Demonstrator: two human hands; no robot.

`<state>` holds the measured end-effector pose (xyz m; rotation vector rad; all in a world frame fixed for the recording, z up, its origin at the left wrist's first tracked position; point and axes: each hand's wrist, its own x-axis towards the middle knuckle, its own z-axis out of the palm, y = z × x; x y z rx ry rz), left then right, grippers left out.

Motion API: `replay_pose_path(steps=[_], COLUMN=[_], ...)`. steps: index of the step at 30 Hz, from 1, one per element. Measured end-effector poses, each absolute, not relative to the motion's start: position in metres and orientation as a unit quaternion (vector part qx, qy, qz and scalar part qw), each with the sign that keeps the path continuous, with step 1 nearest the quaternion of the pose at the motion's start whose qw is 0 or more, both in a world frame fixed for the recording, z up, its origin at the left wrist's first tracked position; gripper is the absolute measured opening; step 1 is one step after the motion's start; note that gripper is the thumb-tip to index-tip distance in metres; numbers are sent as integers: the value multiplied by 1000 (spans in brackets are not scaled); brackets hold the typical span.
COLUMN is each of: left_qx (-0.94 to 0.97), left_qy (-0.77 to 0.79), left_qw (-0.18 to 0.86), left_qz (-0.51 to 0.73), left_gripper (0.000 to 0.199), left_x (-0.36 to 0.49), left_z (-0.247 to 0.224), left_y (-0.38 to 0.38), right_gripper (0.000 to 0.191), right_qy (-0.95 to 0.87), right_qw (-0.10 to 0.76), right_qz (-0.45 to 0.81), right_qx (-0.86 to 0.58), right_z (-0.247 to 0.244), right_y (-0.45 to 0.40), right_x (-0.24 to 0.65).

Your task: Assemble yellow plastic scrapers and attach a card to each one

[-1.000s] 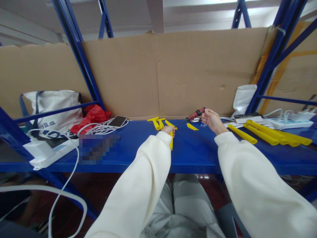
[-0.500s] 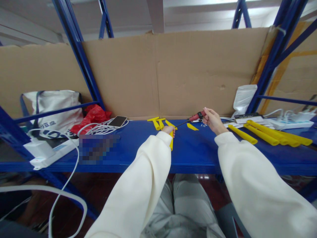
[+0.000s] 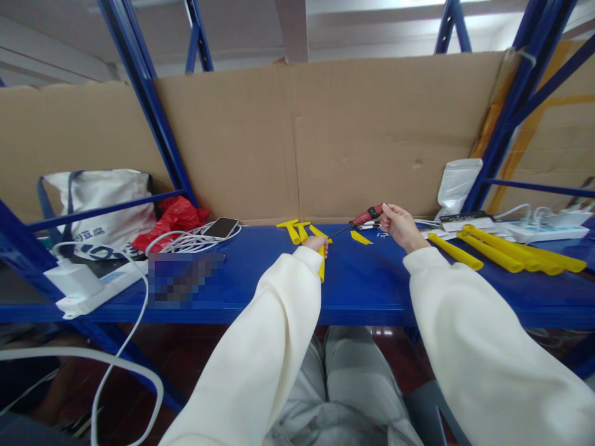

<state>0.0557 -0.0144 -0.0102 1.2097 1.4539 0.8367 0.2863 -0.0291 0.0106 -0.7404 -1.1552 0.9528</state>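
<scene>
My left hand is closed around a yellow tube-like piece whose lower end sticks out below my fingers. In my right hand is the end of a screwdriver with a red and black handle. Its dark shaft slants down to the left, and the tip reaches the yellow part at my left hand; the exact contact is too small to make out. Behind my left hand lie two T-shaped yellow pieces. A flat yellow piece rests under the screwdriver, near small bright bits that look like screws.
Several yellow tubes lie on the blue table at right, before a power strip. To the left are a phone, white cables, a red plastic bag, a cloth bag and another power strip. Cardboard stands behind.
The screwdriver handle has turned slightly and my right fingers have shifted a little on its end. My left hand and the yellow piece have stayed in place.
</scene>
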Motion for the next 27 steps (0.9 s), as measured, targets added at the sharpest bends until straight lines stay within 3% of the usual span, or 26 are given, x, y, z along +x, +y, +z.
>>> replay_pose_path(steps=[14, 27], left_qx=[499, 493], left_qy=[613, 594], left_qw=[502, 497], left_qz=[352, 396], left_gripper=[19, 17], left_x=[57, 60], left_z=[-6, -8], left_y=[-18, -21], right_gripper=[58, 54], right_qy=[-496, -425], right_qw=[687, 742], right_qz=[406, 353], right_qx=[-342, -380], right_z=[7, 7], right_y=[-24, -19], right_x=[286, 288])
